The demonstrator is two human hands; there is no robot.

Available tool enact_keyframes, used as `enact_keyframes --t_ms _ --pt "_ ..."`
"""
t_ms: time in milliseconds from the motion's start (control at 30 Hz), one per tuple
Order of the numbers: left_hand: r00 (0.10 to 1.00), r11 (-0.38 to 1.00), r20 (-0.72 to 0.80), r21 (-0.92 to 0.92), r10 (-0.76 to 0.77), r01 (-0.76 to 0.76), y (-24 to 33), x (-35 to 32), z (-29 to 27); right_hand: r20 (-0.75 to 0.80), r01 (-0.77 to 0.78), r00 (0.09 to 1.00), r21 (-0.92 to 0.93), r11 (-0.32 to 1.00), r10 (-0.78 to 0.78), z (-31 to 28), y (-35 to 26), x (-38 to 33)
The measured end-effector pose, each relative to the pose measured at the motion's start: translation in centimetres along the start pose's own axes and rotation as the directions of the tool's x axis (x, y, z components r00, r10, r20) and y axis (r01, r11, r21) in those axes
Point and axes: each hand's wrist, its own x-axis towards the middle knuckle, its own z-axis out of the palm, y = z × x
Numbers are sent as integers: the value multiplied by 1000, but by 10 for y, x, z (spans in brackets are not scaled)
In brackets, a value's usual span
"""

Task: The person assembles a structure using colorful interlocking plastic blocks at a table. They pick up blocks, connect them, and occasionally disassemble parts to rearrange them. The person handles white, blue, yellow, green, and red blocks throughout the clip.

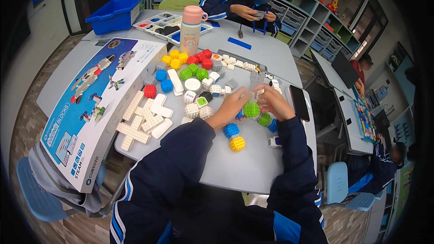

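My left hand point(229, 109) is over the table's middle, its fingertips smeared by motion, so I cannot see what they hold. Close by on the right is my right hand point(274, 101), fingers curled inward, with something small and pale at the fingertips that I cannot make out. Beneath the hands lies a group of studded cube blocks: a green block point(251, 110), partly covered, and a second green block point(265, 119) beside a blue block point(273, 126). Nearer me, another blue block point(231, 130) touches a yellow block point(237, 143).
White flat pieces point(145, 116) and coloured cubes point(175, 58) spread to the left. A pink-lidded bottle point(190, 34) stands behind, near a parts tray point(165, 26). A phone point(298, 103) lies at right, a large box point(104, 95) at left. Across the table, a person point(244, 7) handles grey parts.
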Motion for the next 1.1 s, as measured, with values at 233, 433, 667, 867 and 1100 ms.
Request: enact_keyframes --t_ms 233,433,667,867,1100 --pt "994 946 -82 319 78 -48 -5 -2 4 57 -150 987 35 988 148 -2 15 6" --pt "995 979 -94 206 17 2 -7 -1 2 -29 -28 999 -135 991 24 -32 31 23" --pt "993 997 -97 44 -65 70 -12 3 -3 -389 -60 895 -593 803 -220 -54 26 19" --pt "987 997 -148 -54 -67 60 -17 6 -1 -131 29 990 -198 980 -56 -44 2 7" --pt "947 995 -307 68 96 -79 -13 5 4 253 413 884 -816 404 -392 11 7 -5"
